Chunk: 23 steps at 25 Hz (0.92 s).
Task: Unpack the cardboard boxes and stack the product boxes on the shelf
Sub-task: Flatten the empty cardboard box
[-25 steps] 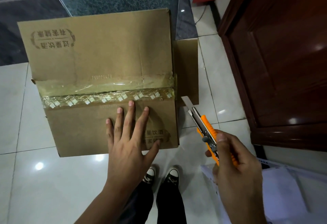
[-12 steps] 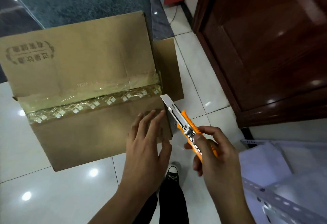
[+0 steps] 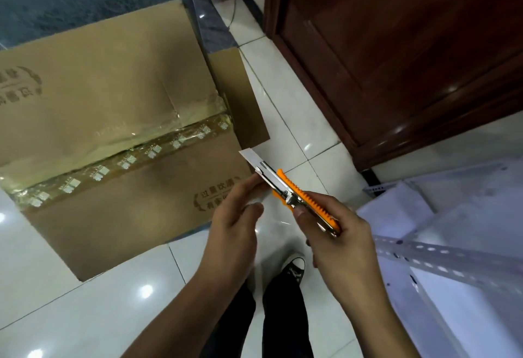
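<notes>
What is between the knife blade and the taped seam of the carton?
Nothing visible. The blade of the utility knife in the right hand points at the taped seam of the cardboard box; the left hand sits below that line.

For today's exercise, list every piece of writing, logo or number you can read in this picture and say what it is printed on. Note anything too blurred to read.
"过量饮酒": top line of the wreath-framed stamp on the near flap of the brown taped cardboard box, beside the left hand; its lower line is partly hidden.
Stamp on the far flap: upside down and cut off, not readable.
Small pale row near the clear tape seam: too faint.
Orange utility knife in the right hand: no readable text.
</notes>
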Available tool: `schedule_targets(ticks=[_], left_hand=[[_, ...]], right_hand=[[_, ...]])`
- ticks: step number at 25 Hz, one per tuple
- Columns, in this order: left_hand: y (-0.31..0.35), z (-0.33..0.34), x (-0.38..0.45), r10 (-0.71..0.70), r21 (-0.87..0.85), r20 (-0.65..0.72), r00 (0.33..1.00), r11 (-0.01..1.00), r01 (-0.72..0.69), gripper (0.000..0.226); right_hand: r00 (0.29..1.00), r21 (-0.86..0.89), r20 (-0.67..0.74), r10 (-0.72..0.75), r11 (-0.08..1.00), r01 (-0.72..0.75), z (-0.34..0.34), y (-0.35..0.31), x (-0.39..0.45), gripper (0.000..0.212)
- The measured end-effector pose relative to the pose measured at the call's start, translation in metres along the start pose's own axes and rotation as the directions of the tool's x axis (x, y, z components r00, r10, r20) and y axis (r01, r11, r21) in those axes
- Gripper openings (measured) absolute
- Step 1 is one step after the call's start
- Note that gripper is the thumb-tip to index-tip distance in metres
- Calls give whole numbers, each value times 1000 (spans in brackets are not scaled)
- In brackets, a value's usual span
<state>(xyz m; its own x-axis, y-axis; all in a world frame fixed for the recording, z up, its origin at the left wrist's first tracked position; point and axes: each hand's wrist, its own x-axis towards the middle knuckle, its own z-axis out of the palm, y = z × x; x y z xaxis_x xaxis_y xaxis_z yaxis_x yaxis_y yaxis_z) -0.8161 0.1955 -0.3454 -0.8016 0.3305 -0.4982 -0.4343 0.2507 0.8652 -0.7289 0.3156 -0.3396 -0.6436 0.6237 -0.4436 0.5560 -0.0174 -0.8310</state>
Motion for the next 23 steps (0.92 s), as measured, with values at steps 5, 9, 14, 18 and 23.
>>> schedule_targets(ticks=[5, 9, 14, 18, 23], left_hand=[[4, 10, -12, -103, -193, -3, 995, 976, 100, 41], [-6, 19, -25, -102, -191, 33, 994, 976, 106, 35], [-24, 37, -49, -105, -146, 62, 993, 983, 113, 35], [-43, 52, -74, -112, -124, 74, 991, 985, 120, 35], [-60, 75, -110, -109, -115, 108, 988, 986, 122, 34]], right_hand=[[998, -17, -56, 9, 1000, -10, -12, 8, -20, 42], [991, 20, -126, 35, 999, -32, -25, 22, -35, 42], [994, 17, -107, 28, 999, -27, -47, 41, -54, 36], [992, -24, -129, 9, 1000, -12, -68, 64, -72, 33], [992, -39, -116, 38, 998, -43, -95, 91, -99, 30]])
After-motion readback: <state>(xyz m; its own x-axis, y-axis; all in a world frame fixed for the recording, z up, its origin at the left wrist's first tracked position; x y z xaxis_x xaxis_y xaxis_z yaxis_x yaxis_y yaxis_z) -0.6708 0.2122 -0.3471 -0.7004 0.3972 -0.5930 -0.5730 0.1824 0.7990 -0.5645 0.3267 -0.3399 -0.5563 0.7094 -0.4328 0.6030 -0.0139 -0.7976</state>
